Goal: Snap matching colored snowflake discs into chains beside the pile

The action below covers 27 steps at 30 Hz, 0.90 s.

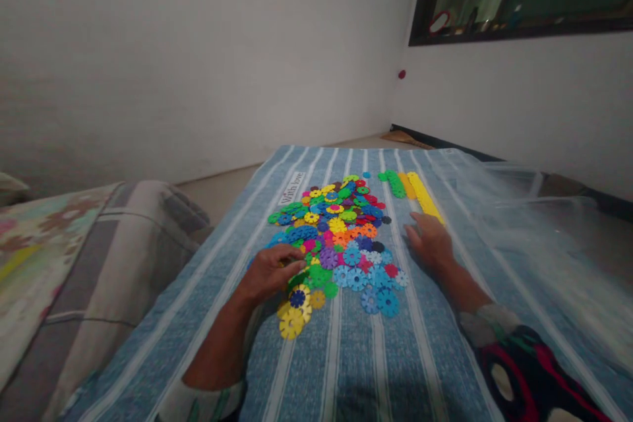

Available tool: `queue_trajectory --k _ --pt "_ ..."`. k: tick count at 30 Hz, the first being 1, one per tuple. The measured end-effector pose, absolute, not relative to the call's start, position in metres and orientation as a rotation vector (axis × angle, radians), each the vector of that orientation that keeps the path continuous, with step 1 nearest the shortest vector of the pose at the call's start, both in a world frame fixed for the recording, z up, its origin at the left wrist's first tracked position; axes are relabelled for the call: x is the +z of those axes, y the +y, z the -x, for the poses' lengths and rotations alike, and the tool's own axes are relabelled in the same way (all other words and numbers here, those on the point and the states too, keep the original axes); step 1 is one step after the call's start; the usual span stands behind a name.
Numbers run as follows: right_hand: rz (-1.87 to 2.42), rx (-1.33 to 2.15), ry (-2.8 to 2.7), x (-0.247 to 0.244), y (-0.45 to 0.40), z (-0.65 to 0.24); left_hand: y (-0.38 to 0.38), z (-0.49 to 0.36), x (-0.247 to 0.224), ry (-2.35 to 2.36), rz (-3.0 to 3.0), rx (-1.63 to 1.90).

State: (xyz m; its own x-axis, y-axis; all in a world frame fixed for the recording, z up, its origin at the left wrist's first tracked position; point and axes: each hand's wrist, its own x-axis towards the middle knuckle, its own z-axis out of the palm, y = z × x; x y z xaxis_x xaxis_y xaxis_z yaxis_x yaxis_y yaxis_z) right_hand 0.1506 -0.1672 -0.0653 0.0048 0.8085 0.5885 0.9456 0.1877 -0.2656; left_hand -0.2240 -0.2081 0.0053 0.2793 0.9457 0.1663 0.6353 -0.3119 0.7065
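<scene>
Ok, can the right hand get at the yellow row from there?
Likely yes: the right hand is beside the near end of the yellow row, and nothing visible stands between them.

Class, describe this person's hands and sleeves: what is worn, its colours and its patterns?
The left hand and right hand wear no gloves. The left cuff and right cuff are greyish with green marks. Above the latter, the right sleeve is dark, with curving pinkish-red bands and pale rounded patches.
</scene>
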Motion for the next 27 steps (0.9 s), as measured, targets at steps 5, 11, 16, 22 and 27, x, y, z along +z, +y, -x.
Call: queue_trajectory --k 5,11,16,22,27 --pt "1.335 -0.230 -2.035 -0.062 -0.180 -0.110 -0.208 0.226 0.004 1.403 -2.086 0.721" --pt "1.049 -0.249 -2.130 -0.054 -0.197 -0.080 -0.204 0.223 -0.011 1.312 -2.222 0.726" --pt "0.904 -0.211 -2.157 -0.052 -0.203 -0.071 -0.202 0.224 -0.019 1.293 -2.291 0.653" --pt "0.910 -0.158 -2.172 -0.053 -0.202 -0.073 -0.203 0.221 -0.018 1.290 -2.408 0.551" --pt "0.914 -0.175 -2.176 -0.053 -0.204 -0.073 -0.201 0.217 -0.020 1.328 -2.421 0.558"
